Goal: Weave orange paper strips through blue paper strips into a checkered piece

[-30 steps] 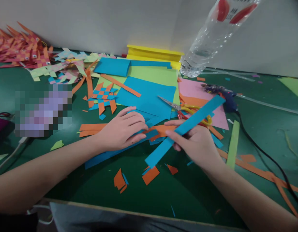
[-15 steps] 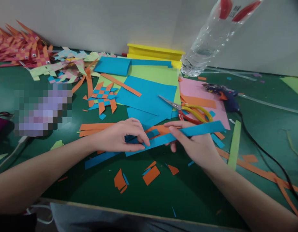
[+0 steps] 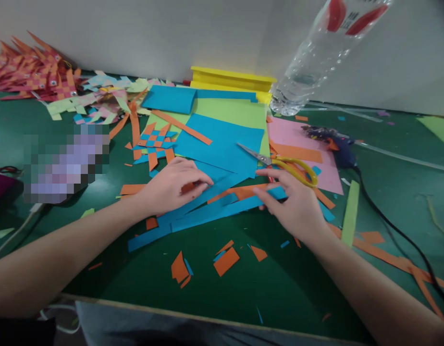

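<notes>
A long blue paper strip slants across the front of the green table. Its right end is in my right hand, with the thumb over it and some fingers beneath. My left hand hovers at the left of the paper pile, thumb and forefinger apart, with nothing visible between them. Under its fingertips runs another blue strip. Orange strips lie between the blue ones. Just beyond my right hand rest scissors with yellow and red handles, partly hidden by that hand.
A woven orange-and-blue paper fish lies beside blue sheets. At right are a glue gun with a black cable and a tilted water bottle. A pixelated object sits left. Orange scraps lie near the front edge.
My left hand has left the blue strip and moved up and left. The strip has slid left and down through my right hand, so less of it sticks out at the right.
</notes>
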`<state>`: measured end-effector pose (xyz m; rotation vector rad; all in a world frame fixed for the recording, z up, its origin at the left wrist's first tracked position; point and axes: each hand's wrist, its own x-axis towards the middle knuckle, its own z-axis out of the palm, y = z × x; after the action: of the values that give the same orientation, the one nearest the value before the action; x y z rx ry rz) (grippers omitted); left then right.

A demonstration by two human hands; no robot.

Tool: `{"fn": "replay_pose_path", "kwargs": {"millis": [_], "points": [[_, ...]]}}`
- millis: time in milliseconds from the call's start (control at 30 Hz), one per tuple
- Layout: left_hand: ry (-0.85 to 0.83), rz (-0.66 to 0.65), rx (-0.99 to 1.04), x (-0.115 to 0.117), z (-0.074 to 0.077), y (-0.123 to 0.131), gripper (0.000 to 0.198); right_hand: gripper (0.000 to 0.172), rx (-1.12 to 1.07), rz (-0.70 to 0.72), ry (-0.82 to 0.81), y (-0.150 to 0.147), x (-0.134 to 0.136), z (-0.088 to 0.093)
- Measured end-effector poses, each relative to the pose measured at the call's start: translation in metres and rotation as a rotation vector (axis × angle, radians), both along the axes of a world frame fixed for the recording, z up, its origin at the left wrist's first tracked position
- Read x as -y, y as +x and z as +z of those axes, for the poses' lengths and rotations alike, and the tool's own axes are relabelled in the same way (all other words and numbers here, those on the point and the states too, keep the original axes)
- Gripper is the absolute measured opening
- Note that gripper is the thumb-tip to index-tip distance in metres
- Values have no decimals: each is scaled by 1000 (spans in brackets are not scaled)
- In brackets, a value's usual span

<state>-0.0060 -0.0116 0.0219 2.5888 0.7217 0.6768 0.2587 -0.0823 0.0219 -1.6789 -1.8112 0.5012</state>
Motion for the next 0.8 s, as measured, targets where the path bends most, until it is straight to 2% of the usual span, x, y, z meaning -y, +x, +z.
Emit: {"fn": "replay_pose_path", "kwargs": {"millis": [100, 200, 267, 367, 467, 800], "points": [[206, 45, -106, 0, -6, 2, 21, 36, 203, 85, 170, -3, 2, -3], [299, 50, -178, 2, -9, 3, 31, 36, 352, 140, 324, -3, 1, -4], [336, 50, -220, 3, -9, 4, 38, 35, 388, 170, 337, -2, -1, -5], [391, 35, -261, 3, -11, 4, 37, 34, 395, 230, 315, -1, -2, -7], [341, 9, -238, 2, -12, 4, 33, 35, 397, 271, 298, 0, -3, -9], [88, -59, -149, 4, -9, 5, 22, 37, 360, 280, 207, 2, -4, -13]]}}
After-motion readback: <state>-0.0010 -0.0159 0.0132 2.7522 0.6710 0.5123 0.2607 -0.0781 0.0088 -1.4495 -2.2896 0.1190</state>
